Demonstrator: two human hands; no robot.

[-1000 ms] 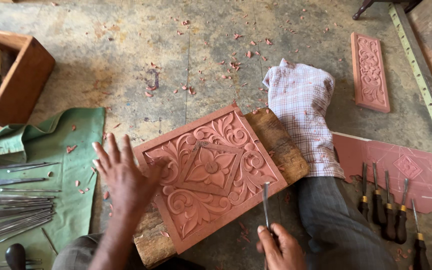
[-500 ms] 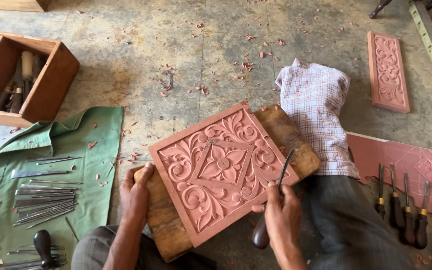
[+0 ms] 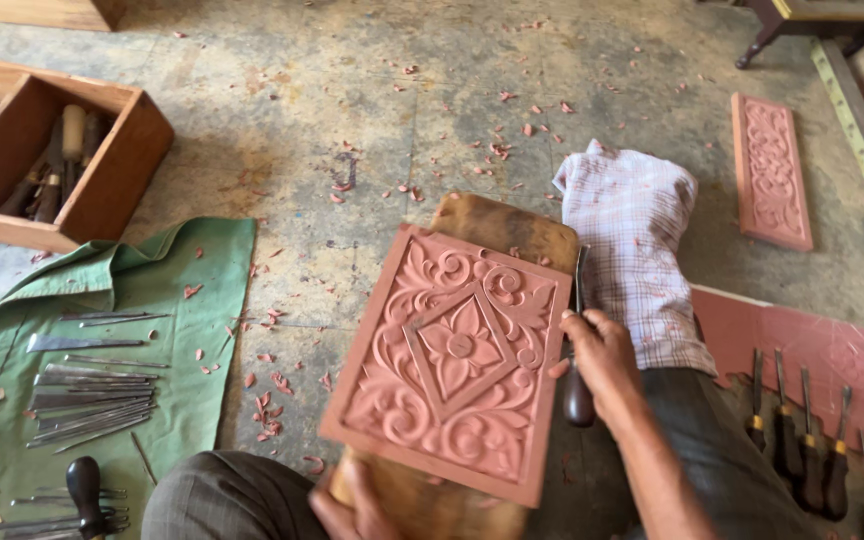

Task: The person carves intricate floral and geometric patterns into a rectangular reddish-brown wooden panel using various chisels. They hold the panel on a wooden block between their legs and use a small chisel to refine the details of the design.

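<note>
A square reddish carved panel (image 3: 452, 360) with a flower and scroll relief lies on a wooden board (image 3: 512, 228) across my lap. My left hand (image 3: 352, 510) grips the near end of the board and panel at the bottom of the view. My right hand (image 3: 602, 365) sits at the panel's right edge, closed on a carving chisel (image 3: 579, 345) with a dark wooden handle; its blade points away along the edge. A checked cloth (image 3: 637, 250) covers my right knee.
A green cloth (image 3: 122, 340) on the left holds several metal carving tools (image 3: 82, 395). A wooden box (image 3: 52, 165) with tools stands far left. Several chisels (image 3: 802, 430) lie on a reddish slab (image 3: 832, 350) at right. A narrow carved panel (image 3: 772, 170) and clay chips lie on the floor.
The panel and board have turned and slid toward me. My left hand moved from the panel's left edge to its near end. My right hand shifted up along the right edge.
</note>
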